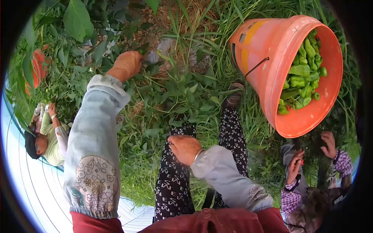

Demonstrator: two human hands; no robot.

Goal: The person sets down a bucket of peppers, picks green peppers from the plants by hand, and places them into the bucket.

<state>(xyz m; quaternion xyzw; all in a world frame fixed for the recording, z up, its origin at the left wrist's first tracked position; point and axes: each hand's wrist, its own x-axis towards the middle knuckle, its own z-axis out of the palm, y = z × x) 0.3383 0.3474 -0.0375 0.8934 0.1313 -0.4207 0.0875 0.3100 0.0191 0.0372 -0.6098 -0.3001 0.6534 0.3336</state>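
My left hand reaches out among leafy green plants, which look like pepper plants. Its fingers are curled together near a stem. Whatever they grip is too small to make out. My right hand lies on my left leg, just above the knee, its fingers resting over the patterned black trousers. Nothing shows in that hand. To the upper right, an orange bucket lies tilted, mouth facing right, with many green peppers inside.
Tall grass surrounds the bucket. At left, a person in a dark cap crouches near another orange bucket. At lower right, another person's hands and checked sleeves show. Straw-covered soil lies ahead.
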